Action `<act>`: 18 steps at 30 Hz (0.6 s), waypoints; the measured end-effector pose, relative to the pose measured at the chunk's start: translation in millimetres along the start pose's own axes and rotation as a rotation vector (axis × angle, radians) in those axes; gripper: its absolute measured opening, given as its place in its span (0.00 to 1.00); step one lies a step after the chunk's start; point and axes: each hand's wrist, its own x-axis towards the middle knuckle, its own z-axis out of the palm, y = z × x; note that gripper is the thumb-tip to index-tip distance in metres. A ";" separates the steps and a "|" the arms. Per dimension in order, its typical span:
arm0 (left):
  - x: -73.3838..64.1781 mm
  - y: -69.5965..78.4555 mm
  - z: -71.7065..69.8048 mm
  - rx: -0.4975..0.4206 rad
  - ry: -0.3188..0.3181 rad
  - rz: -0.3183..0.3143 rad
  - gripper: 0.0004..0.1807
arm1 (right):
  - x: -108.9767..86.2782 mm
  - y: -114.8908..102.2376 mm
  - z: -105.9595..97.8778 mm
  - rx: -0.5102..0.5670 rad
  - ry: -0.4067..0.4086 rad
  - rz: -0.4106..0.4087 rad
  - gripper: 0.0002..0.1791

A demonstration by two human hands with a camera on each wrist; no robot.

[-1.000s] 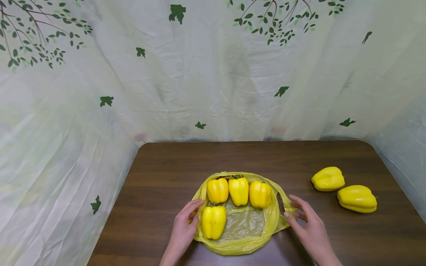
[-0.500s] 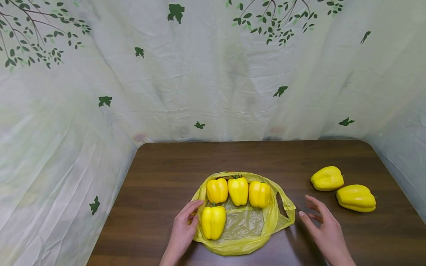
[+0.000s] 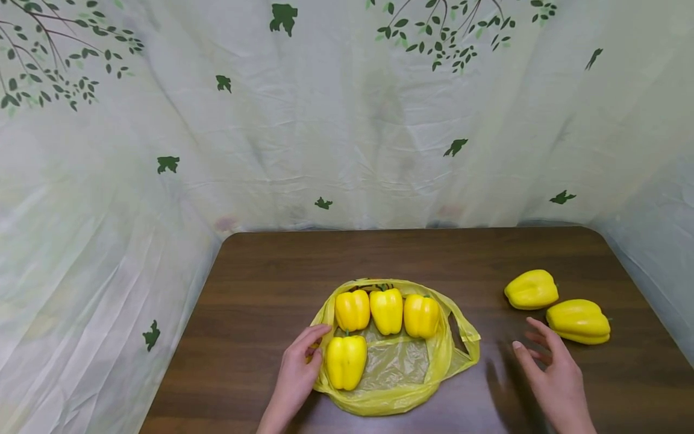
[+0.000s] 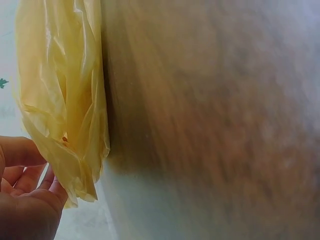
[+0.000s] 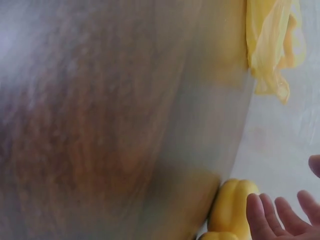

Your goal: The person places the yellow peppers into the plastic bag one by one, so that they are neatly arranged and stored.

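Note:
A yellow plastic bag [image 3: 393, 405] lies spread wide on the table, its mouth facing up. Inside, three yellow bell peppers [image 3: 387, 311] sit in a row at the back, and another bell pepper [image 3: 346, 363] stands at the front left. My left hand [image 3: 295, 369] holds the bag's left edge between thumb and curled fingers; the left wrist view has the crumpled plastic [image 4: 80, 155] against them. My right hand [image 3: 557, 377] is off the bag with fingers spread and nothing in them, just in front of two loose bell peppers, one nearer [image 3: 579, 322] and one farther [image 3: 531, 290].
The brown wooden table [image 3: 271, 259] ends at a pale curtain [image 3: 347, 132] printed with leaves. The bag's right handle loop [image 3: 466, 340] lies loose on the tabletop between the bag and my right hand.
My right hand has let go of the bag's right handle and moved right, close to the loose bell peppers. The left hand has stayed at the bag's left edge.

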 end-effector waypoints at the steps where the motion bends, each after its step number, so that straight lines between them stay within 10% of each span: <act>1: 0.1 0.3 0.0 0.000 -0.001 -0.001 0.24 | 0.1 0.7 -0.8 0.001 0.008 0.009 0.33; 18: 2.3 -0.3 1.9 0.000 0.010 0.017 0.24 | 10.2 17.6 -26.4 -0.065 0.119 -0.032 0.31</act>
